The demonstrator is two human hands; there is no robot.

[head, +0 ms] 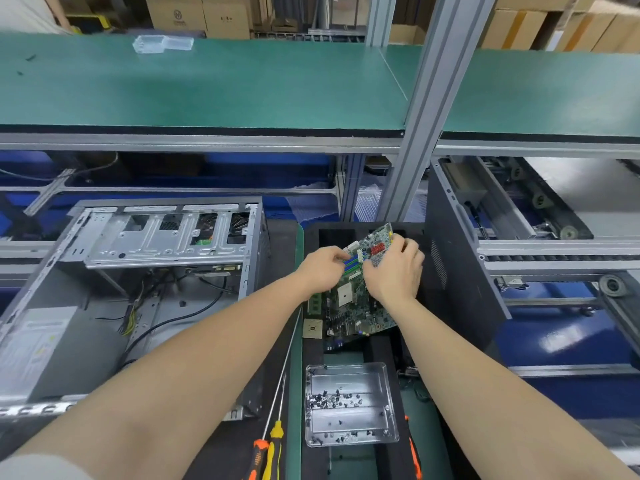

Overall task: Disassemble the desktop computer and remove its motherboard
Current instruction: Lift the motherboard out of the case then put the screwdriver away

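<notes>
The left hand point(323, 268) and the right hand point(394, 268) are both on the motherboard point(353, 301). The left hand's fingers are curled and hold the board by the blue and green slots. The right hand's fingers are curled over the far part of the board, by a red plug, and grip it. Both bare arms reach in from the bottom of the view.

The motherboard is green and full of small parts. It is out of the computer case point(138, 271) and is tilted, with its far end up. It is over a black mat on the desk point(293, 427).

Touching the near left corner of the motherboard lies a small square chip point(312, 329). Nearer than the motherboard, close to it, sits a clear tray point(349, 403) with many little dark screws inside. Left of the tray, and nearer than the motherboard, lie two screwdrivers point(273, 441), one with a yellow handle and one with an orange handle.

Left of the motherboard lies the open computer case, grey metal, with loose wires inside. Just right of the motherboard leans a big black panel point(460, 271). Far behind the motherboard, and higher up, is a long green shelf point(207, 84) with a clear plastic box point(162, 45) on it.
</notes>
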